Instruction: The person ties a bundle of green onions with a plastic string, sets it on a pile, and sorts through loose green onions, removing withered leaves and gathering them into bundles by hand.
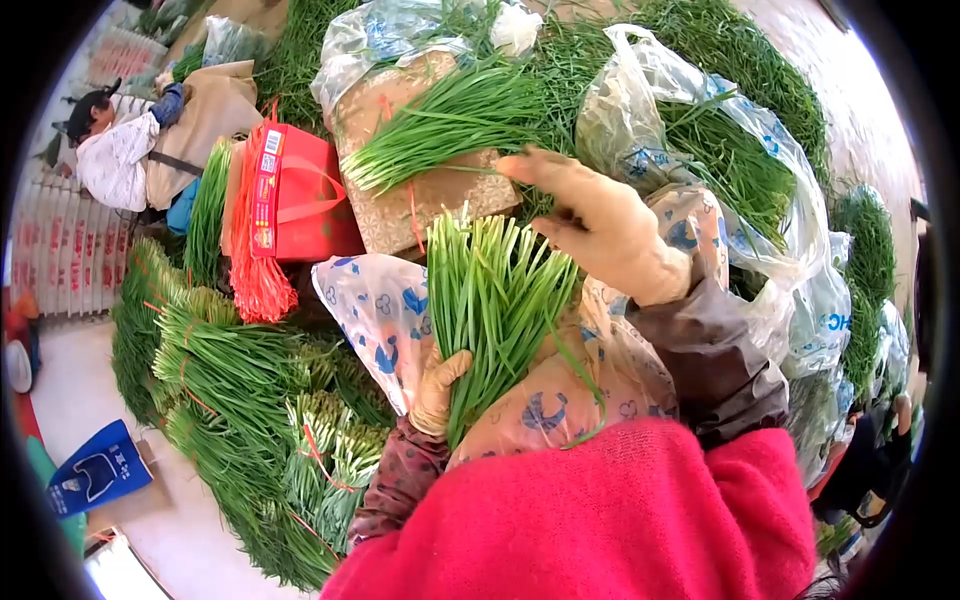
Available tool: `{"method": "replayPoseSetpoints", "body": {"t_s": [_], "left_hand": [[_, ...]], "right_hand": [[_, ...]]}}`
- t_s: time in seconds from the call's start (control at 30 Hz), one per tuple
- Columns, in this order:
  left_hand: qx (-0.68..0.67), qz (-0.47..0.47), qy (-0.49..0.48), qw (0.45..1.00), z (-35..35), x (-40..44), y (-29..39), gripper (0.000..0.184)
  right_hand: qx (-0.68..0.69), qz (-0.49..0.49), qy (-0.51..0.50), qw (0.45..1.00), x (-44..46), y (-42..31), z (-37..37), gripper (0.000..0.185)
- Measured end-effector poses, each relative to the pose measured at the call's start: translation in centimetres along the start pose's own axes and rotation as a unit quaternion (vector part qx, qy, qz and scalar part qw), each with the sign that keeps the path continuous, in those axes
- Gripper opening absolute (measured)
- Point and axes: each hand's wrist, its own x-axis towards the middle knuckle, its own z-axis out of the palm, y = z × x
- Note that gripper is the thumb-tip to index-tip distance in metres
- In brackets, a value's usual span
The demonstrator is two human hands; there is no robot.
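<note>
Loose stalks (450, 120) are laid across the board (392, 228); a bunch (490, 310) is held before its near edge. A carry bag (318, 165) is set at the left edge, bundles (230, 350) heaped beyond the near-left corner, a plastic bag (612, 122) placed rightward.

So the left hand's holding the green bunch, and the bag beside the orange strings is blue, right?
Not quite: the bag beside the orange strings is red, as the head view shows. The left hand is holding the green bunch.

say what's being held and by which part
The left hand grips a green bundle by its leafy lower part, away from the pale ends; the right hand appears empty.
</note>
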Motion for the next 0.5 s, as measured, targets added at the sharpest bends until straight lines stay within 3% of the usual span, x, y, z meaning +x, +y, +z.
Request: {"method": "replayPoseSetpoints", "body": {"t_s": [0.07, 0.1, 0.13, 0.2, 0.3, 0.33, 0.4, 0.47, 0.5], "left_hand": [[0.025, -0.023, -0.032, 0.999, -0.5, 0.2, -0.1, 0.040], [0.034, -0.037, -0.041, 0.998, -0.7, 0.1, -0.2, 0.040], [0.033, -0.038, -0.045, 0.998, 0.0, 0.0, 0.0, 0.040], [0.039, 0.001, -0.045, 0.998, 1.7, -0.4, 0.4, 0.039], [0.028, 0.013, -0.044, 0.999, 1.4, -0.6, -0.1, 0.041], [0.034, 0.020, -0.039, 0.999, 1.3, -0.8, -0.3, 0.044], [0.022, 0.008, -0.052, 0.998, 1.3, -0.6, -0.5, 0.046], [0.060, 0.030, -0.051, 0.996, 1.8, -0.6, -0.3, 0.043], [0.049, 0.030, -0.060, 0.997, 1.7, -0.6, -0.4, 0.041]], "right_hand": [[-0.285, -0.109, -0.138, 0.942, 1.2, -0.7, -0.2, 0.045], [-0.300, -0.142, -0.187, 0.925, 1.7, -0.8, 0.0, 0.045], [-0.358, -0.214, -0.208, 0.885, 1.9, -0.4, 0.6, 0.032], [-0.406, -0.224, -0.286, 0.839, 2.0, -0.5, 0.4, 0.022], [-0.423, -0.229, -0.291, 0.827, 2.3, 0.1, -0.8, 0.014], [-0.442, -0.218, -0.280, 0.824, 2.5, 0.4, -1.1, 0.014], [-0.421, -0.091, -0.216, 0.876, 3.5, 1.3, -2.3, 0.016], [-0.289, -0.134, 0.001, 0.948, 4.6, 2.1, -3.7, 0.023], [-0.213, 0.028, 0.023, 0.976, 4.7, 2.0, -4.7, 0.027]]}}
